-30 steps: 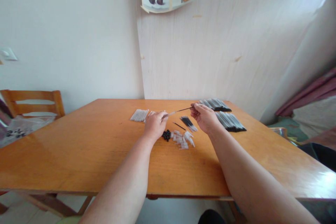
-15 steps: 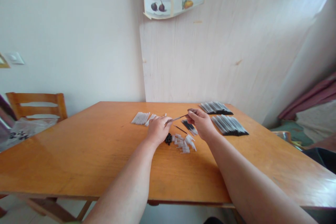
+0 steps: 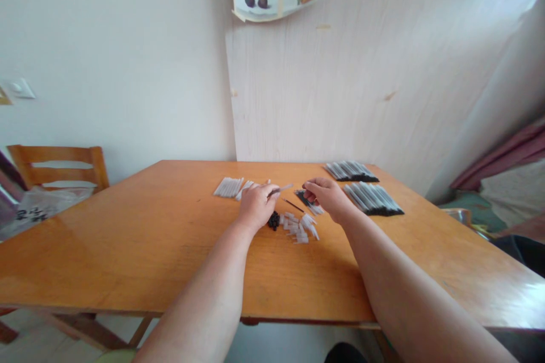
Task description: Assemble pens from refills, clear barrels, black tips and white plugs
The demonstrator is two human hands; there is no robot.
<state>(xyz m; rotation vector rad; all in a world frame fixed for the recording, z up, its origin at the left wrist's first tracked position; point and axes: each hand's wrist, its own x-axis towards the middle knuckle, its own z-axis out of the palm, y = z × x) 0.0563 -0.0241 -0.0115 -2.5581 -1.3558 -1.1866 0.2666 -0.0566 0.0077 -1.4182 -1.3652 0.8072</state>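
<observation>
My left hand [image 3: 256,203] is closed around a slim translucent pen barrel [image 3: 284,188], whose clear end points right; a dark length shows inside it near my fingers. My right hand [image 3: 322,195] hovers just right of that end, apart from it, fingers loosely bent with nothing visible between them. Beneath my hands lie a single dark pen refill [image 3: 293,205] and a bundle of dark refills with whitish ends [image 3: 314,209], partly covered by my right hand. Nearer me are a pile of small black plugs [image 3: 273,221] and a heap of clear white pen caps [image 3: 300,229].
White pen barrels [image 3: 229,186] lie in a row left of my hand. Two rows of capped-looking pens with black ends, a near one [image 3: 372,199] and a far one [image 3: 351,171], lie at the right. A wooden chair [image 3: 59,155] with a plastic bag stands left of the wooden table [image 3: 128,238].
The dark refill held by my right hand has slid left into the barrel in my left hand. My right hand has let go and stands a little apart from the barrel.
</observation>
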